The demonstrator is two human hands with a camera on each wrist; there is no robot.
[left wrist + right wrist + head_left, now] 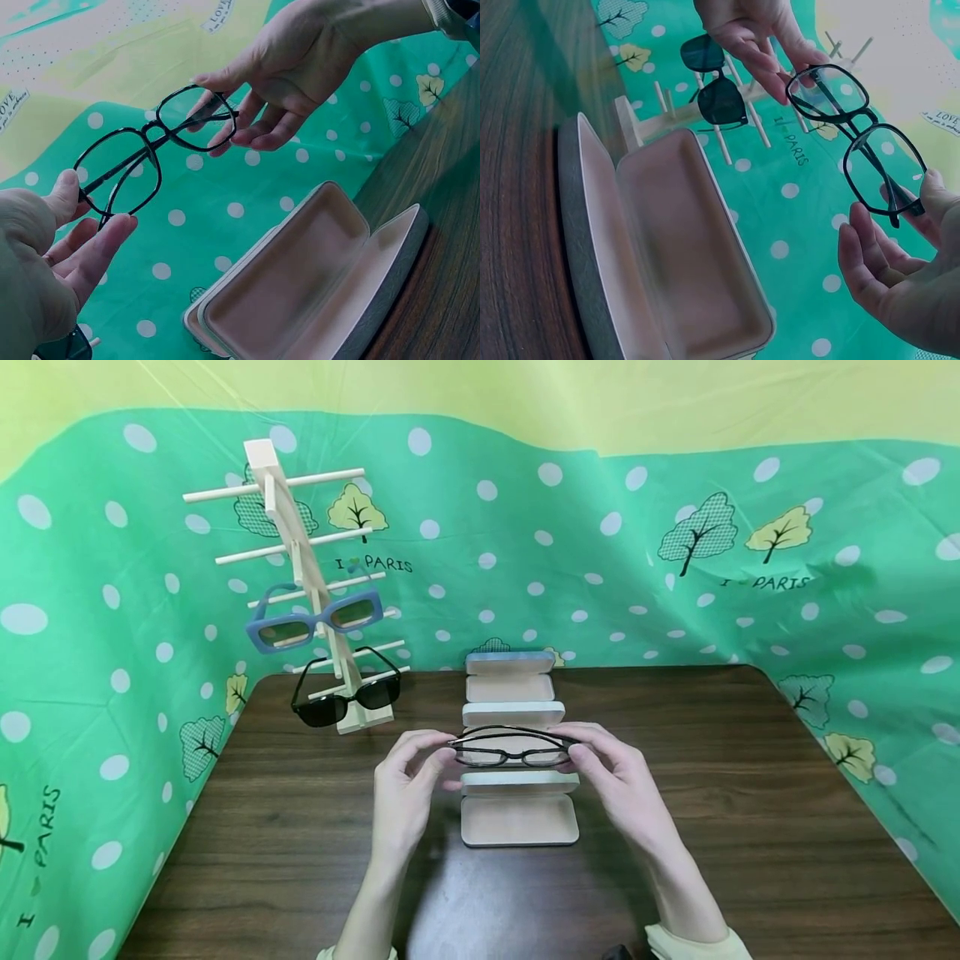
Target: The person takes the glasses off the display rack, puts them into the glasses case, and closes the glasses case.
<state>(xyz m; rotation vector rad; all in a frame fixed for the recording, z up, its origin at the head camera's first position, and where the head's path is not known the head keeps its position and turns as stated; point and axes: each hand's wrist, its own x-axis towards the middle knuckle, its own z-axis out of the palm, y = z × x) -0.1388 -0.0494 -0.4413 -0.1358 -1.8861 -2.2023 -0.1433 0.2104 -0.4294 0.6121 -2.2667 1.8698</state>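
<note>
A pair of black-framed eyeglasses (pixel 156 129) with clear lenses is held up by both hands over the row of cases. Its temples are folded and cross behind the lenses. My left hand (pixel 405 789) pinches one outer end between thumb and fingers; my right hand (pixel 618 777) pinches the opposite end. Beneath them, the nearest glasses case (pixel 519 820) lies open, its pinkish lining showing and its lid tipped back. The middle case (pixel 513 714) is partly hidden behind the eyeglasses, its lid up. Farthest back is another open case (pixel 509 687) with a bluish lid.
At the table's back left stands a pale wooden display rack (pixel 285 518) with several crossbars. It carries blue-framed sunglasses (pixel 321 620) and, lower down, black sunglasses (pixel 378 693). A green dotted cloth (pixel 585 560) hangs around the brown wooden table (pixel 720 793).
</note>
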